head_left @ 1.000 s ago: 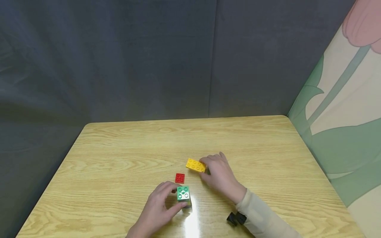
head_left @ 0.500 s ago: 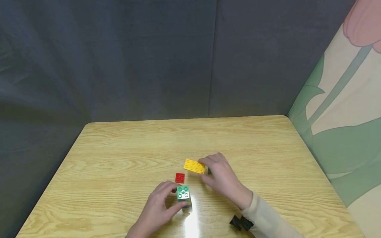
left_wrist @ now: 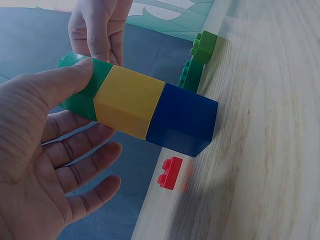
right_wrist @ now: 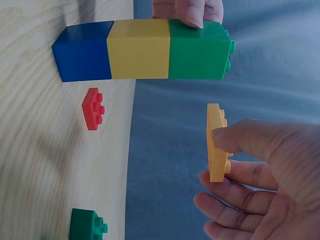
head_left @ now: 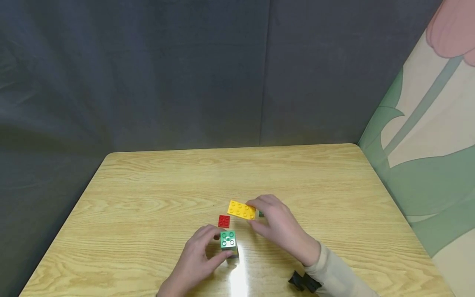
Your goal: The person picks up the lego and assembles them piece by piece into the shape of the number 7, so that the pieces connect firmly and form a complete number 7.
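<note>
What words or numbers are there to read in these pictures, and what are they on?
None that I can read. The block tower, red brick and yellow brick look plain, and the flowery backdrop shows only a picture. Any tiny letters on the studs would be too small to make out.

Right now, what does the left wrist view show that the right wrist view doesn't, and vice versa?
Left wrist only: the light green brick and the leaf-patterned cloth.
Right wrist only: the thin yellow brick, pinched by the right hand.
Both: the blue-yellow-green stack in the left hand, the red brick, a dark green brick, the table, and both hands.
</note>
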`<state>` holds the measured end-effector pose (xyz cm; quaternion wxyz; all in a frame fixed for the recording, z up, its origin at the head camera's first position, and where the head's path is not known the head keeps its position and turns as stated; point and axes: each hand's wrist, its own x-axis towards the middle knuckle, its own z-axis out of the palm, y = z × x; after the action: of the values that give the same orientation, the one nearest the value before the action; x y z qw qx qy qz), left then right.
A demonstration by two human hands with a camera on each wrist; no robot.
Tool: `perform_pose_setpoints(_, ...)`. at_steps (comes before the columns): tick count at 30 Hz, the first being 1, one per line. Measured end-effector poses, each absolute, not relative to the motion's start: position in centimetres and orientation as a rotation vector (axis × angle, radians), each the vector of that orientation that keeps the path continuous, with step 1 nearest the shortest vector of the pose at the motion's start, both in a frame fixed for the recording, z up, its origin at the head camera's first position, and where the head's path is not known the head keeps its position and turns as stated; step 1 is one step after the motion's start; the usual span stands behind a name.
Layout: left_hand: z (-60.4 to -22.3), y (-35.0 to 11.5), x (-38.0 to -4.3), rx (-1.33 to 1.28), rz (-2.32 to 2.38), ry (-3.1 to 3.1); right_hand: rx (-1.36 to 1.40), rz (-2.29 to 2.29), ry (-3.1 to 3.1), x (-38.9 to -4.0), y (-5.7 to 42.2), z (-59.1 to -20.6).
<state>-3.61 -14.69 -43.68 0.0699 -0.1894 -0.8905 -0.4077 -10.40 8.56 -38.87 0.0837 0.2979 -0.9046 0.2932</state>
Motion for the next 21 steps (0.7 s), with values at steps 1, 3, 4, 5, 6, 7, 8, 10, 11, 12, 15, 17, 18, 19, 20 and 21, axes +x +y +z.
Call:
perform_pose_setpoints(1,-43.7,-14.7,-3.6,-0.574,-1.227,-2.675,0.888,0.877,-2.701,-10.3,8.6,-38.8)
perform_pose_setpoints(3,-43.7,-14.7,-3.6,-0.578,-1.227,-2.670,0.891,0.877,-2.701,-10.2,8.6,-38.7)
perform_pose_setpoints(4,-43.7,-14.7,-3.6,-0.579,-1.227,-2.667,0.892,0.876,-2.699,-10.2,8.6,-38.7)
perform_pose_setpoints(5,-43.8,-14.7,-3.6,-0.579,-1.229,-2.665,0.895,0.875,-2.698,-10.1,8.6,-38.6)
perform_pose_setpoints(6,-43.8,-14.7,-3.6,-0.578,-1.233,-2.664,0.898,0.880,-2.695,-10.1,8.7,-38.6)
perform_pose_setpoints(7,-43.8,-14.7,-3.6,-0.575,-1.239,-2.663,0.901,0.882,-2.692,-10.0,8.7,-38.5)
perform_pose_setpoints(8,-43.8,-14.7,-3.6,-0.571,-1.244,-2.664,0.904,0.885,-2.688,-9.9,8.7,-38.4)
perform_pose_setpoints(10,-43.8,-14.7,-3.6,-0.566,-1.253,-2.665,0.910,0.896,-2.681,-9.8,8.7,-38.3)
perform_pose_setpoints(11,-43.8,-14.7,-3.6,-0.562,-1.256,-2.667,0.915,0.905,-2.677,-9.8,8.7,-38.2)
perform_pose_setpoints(12,-43.8,-14.7,-3.6,-0.561,-1.257,-2.667,0.919,0.912,-2.673,-9.7,8.7,-38.1)
perform_pose_setpoints(15,-43.8,-14.7,-3.6,-0.561,-1.255,-2.670,0.937,0.925,-2.665,-9.6,8.8,-37.8)
perform_pose_setpoints(17,-43.8,-14.7,-3.6,-0.562,-1.253,-2.670,0.949,0.932,-2.661,-9.4,8.8,-37.6)
perform_pose_setpoints(18,-43.8,-14.7,-3.6,-0.563,-1.256,-2.670,0.955,0.934,-2.659,-9.4,8.8,-37.5)
perform_pose_setpoints(19,-43.8,-14.7,-3.6,-0.563,-1.258,-2.671,0.961,0.937,-2.656,-9.3,8.8,-37.4)
perform_pose_setpoints(20,-43.8,-14.7,-3.6,-0.562,-1.261,-2.670,0.968,0.940,-2.651,-9.3,8.7,-37.4)
perform_pose_setpoints(21,-43.8,-14.7,-3.6,-0.561,-1.267,-2.670,0.975,0.941,-2.647,-9.2,8.7,-37.3)
